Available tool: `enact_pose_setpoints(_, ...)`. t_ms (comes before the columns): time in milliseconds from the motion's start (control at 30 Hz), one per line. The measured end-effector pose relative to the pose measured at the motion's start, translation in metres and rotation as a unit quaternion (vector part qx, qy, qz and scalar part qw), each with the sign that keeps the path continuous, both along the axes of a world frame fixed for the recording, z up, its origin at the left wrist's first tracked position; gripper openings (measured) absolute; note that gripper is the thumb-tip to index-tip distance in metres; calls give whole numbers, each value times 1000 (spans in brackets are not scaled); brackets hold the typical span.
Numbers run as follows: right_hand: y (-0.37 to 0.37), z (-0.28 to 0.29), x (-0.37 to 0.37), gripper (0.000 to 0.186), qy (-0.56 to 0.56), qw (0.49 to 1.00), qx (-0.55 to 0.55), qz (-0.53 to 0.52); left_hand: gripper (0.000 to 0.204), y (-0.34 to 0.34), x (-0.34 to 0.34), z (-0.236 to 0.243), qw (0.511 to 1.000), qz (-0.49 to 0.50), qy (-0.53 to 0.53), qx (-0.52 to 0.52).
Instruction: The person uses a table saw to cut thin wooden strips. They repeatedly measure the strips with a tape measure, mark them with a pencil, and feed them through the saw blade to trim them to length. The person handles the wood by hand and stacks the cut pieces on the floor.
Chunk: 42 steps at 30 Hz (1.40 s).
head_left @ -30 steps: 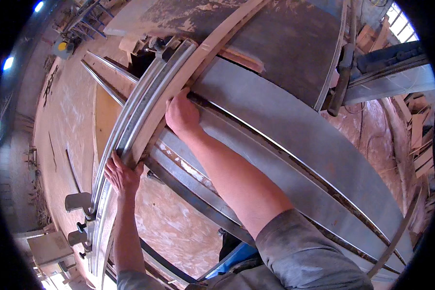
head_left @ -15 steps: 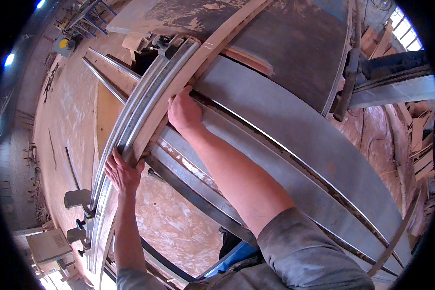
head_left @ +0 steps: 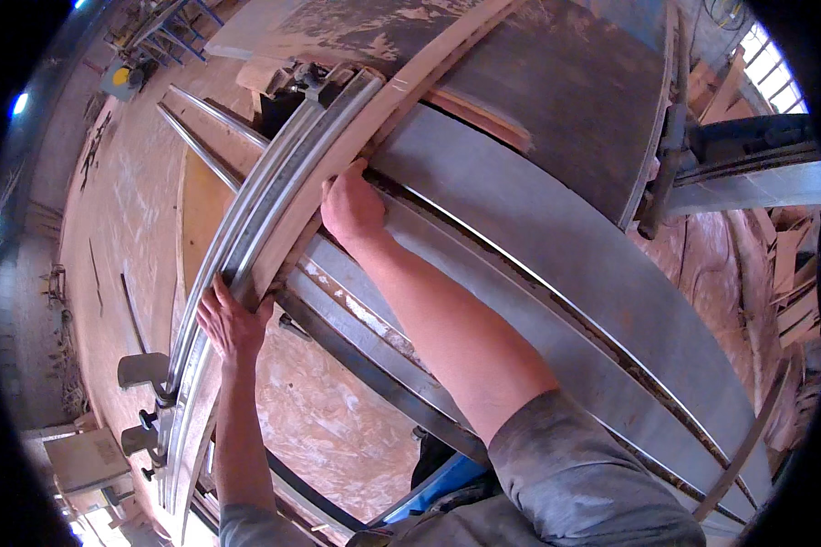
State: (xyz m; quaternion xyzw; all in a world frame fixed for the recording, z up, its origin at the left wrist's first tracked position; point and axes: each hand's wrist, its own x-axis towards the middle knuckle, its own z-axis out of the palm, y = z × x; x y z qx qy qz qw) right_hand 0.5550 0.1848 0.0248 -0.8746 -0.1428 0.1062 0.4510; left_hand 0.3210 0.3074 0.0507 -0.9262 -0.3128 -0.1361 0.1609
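A long wooden board (head_left: 345, 153) lies along a metal fence (head_left: 278, 182) and crosses a grey metal saw table (head_left: 520, 219). Its far end runs on over a dark, dusty panel (head_left: 556, 82). My right hand (head_left: 352, 208) is closed at the board's near edge, just above the table; its fingertips are partly hidden. Farther left and nearer to me, my left hand (head_left: 234, 326) grips the board, with fingers over the fence side and thumb on the near side.
Metal stops with black knobs (head_left: 146, 419) sit on the fence's lower left part. Two metal rails (head_left: 201, 150) stick out beyond it. At right is a metal machine arm (head_left: 748, 187) beside wood offcuts (head_left: 798, 301). A cardboard box (head_left: 87, 460) stands on the dusty floor.
The view has shifted slightly, and the machine arm at right appears a little lower. Both hands keep their hold, with hardly any movement along the board.
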Motion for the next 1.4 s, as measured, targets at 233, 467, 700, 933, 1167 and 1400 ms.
enact_pose_setpoints(233, 0, 2, -1, 73, -4, 1000, -1, 2, 103, 1, -2, -2, 1000, 9, -6, -2)
enact_pose_setpoints(467, 1, 0, 0, 72, -11, 1000, 3, -5, 103, -4, 2, 3, 999, 43, -1, -28)
enact_pose_setpoints(700, 4, -11, 5, 76, -53, 999, 4, 7, 103, -10, 7, 11, 997, 54, -2, -50)
enact_pose_setpoints(933, 1, -4, 3, 75, -26, 999, 2, 21, 103, -11, 4, 9, 997, 60, -8, -48)
enact_pose_setpoints(1167, 0, 3, 2, 74, 4, 1000, 0, 4, 102, -8, 2, 8, 999, 36, -26, -30)
enact_pose_setpoints(1400, -90, 53, 48, 35, -129, 979, -28, 157, 101, -1, -9, 5, 998, 46, -40, -30)
